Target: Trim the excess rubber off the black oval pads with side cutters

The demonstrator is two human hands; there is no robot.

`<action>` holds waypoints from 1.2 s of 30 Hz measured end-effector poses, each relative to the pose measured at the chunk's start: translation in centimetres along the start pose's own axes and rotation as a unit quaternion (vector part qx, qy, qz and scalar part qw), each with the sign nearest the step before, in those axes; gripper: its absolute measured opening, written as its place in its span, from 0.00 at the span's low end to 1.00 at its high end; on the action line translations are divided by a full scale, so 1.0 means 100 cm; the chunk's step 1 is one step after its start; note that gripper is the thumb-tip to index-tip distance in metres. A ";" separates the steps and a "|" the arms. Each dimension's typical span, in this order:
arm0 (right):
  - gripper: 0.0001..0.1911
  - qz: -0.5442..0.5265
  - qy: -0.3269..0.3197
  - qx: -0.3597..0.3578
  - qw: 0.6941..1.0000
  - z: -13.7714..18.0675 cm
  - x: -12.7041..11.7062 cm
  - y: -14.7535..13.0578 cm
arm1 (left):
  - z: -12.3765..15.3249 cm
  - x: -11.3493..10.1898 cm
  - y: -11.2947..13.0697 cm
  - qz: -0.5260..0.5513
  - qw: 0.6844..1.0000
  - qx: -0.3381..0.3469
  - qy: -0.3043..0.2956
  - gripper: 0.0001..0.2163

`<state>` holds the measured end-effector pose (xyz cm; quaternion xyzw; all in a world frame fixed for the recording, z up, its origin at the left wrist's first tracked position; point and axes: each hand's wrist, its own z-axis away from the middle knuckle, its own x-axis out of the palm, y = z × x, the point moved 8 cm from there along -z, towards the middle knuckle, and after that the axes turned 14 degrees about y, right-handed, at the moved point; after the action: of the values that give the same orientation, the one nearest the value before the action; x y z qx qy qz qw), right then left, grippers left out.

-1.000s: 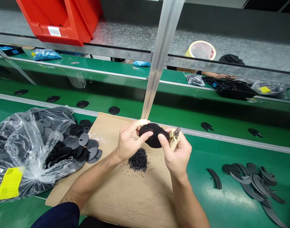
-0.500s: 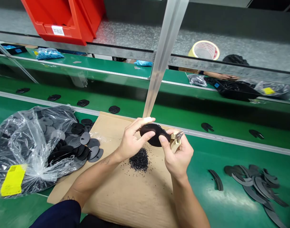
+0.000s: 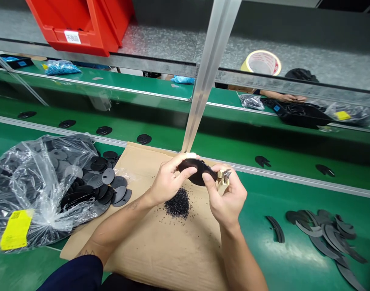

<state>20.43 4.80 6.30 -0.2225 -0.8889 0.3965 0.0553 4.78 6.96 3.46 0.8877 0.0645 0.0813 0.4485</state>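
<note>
My left hand (image 3: 166, 182) pinches a round black plastic disc (image 3: 197, 171) between thumb and fingers, above a sheet of cardboard (image 3: 160, 242). My right hand (image 3: 229, 198) grips a small cutter (image 3: 223, 178) with cream handles, its metal tip beside the disc's right edge, and its thumb rests on the disc. Under the hands lies a little heap of black trimmings (image 3: 178, 204).
A clear plastic bag (image 3: 30, 182) spills more black discs (image 3: 110, 184) at left. Curved black offcuts (image 3: 324, 232) lie on the green table at right. Single discs ride the conveyor belt (image 3: 233, 141) behind. A metal post (image 3: 203, 76), red bin (image 3: 78, 24), tape roll (image 3: 260, 62); another person's hand (image 3: 288, 98) far right.
The disc has tilted slightly flatter between my fingers; both hands have stayed over the trimmings heap. The discs on the conveyor have drifted a little to the left.
</note>
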 end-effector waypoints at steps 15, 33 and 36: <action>0.09 0.027 -0.094 -0.159 0.982 -0.006 -0.003 -0.018 | 0.000 -0.003 0.043 -0.103 0.960 0.259 -0.036 0.14; 0.12 -0.077 -0.130 -0.173 0.973 -0.003 0.002 -0.022 | 0.000 -0.010 0.055 -0.045 0.969 0.241 -0.040 0.09; 0.12 -0.071 -0.134 -0.181 0.972 -0.003 0.002 -0.021 | 0.001 -0.012 0.059 -0.067 0.961 0.267 -0.022 0.07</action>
<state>19.54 3.86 8.04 -0.1099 -0.9587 0.2505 -0.0778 3.86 3.13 8.05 0.9705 0.1330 0.0113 0.2009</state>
